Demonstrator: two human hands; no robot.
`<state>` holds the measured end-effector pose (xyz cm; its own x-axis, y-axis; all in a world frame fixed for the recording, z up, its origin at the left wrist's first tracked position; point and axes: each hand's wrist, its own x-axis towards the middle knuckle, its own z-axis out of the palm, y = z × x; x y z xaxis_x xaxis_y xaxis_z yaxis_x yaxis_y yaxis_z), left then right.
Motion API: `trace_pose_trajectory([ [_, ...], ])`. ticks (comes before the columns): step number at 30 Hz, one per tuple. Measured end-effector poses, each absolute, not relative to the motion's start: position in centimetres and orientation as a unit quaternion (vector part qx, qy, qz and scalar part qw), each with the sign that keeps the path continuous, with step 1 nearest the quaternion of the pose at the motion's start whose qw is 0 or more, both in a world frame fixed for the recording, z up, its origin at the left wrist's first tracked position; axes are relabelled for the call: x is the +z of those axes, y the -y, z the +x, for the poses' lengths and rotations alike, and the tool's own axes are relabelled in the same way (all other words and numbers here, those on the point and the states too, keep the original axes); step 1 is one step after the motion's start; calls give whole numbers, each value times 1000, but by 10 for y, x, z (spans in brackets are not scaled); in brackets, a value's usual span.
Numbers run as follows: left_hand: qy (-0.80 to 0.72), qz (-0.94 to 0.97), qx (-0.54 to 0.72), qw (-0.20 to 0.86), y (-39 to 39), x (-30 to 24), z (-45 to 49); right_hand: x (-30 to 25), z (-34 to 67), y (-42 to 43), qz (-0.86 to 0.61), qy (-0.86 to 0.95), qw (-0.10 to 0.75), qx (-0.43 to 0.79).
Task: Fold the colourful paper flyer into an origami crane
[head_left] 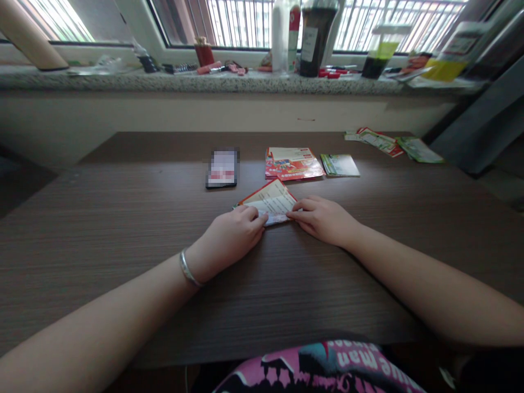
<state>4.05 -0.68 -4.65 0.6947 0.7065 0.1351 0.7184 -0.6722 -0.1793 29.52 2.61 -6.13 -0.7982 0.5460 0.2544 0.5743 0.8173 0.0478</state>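
Observation:
A partly folded printed paper sheet (273, 201), cream with a red edge, lies on the dark wooden table. My left hand (235, 232), with a silver bangle on the wrist, grips its lower left edge between thumb and curled fingers. At its right edge, the fingers of my right hand (323, 218) pinch the fold. Just beyond the sheet rests a stack of red and cream printed leaflets (292, 164). To the right of that stack is a smaller pile of green and white papers (340, 165).
A phone (222, 168) lies left of the stack. Several green and red paper pieces (382, 142) are scattered at the table's far right. Bottles, including a dark one (314, 43), and small items line the stone windowsill (245, 83) behind the table (102, 218).

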Motion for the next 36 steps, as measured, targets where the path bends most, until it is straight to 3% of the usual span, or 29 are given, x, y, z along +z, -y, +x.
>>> trace_pose_trajectory([
  [36, 391, -912, -35, 116, 18, -48, 49, -57, 292, -24, -307, 944, 95, -70],
])
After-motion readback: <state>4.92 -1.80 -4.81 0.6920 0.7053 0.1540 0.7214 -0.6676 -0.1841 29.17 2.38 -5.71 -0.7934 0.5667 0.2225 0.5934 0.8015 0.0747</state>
